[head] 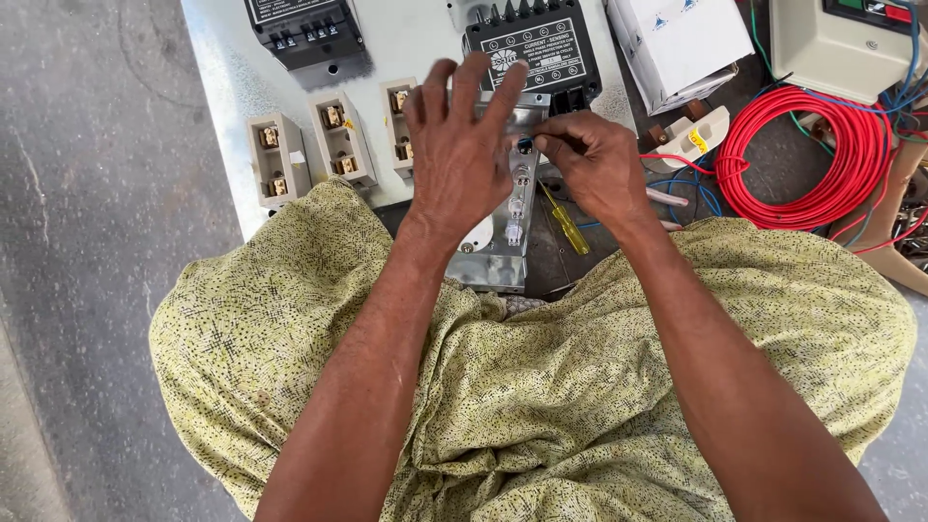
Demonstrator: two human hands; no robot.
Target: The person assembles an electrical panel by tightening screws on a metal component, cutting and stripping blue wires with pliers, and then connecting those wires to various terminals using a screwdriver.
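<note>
Yellow-green speckled cloth [541, 387] over my lap fills the near view, and both forearms reach out across it. My left hand [459, 155] lies flat with its fingers spread apart on the shiny metal bracket [498, 256], which rests at the near edge of the pale mounting plate [217, 58]. My right hand [594, 164] has its fingertips pinched together on a small dark knob [525, 146] at the bracket's upper end. To do this well, I judge the left palm should press steadily so the bracket cannot twist, while the right turns in small, even motions, keeping the knob square to its hole. Just below the right hand a yellow-handled screwdriver [565, 220] lies loose. Three beige fuse holders [340, 137] sit left of the bracket, a black relay box [536, 48] beyond it, and a red wire coil [817, 159] well to the right.
</note>
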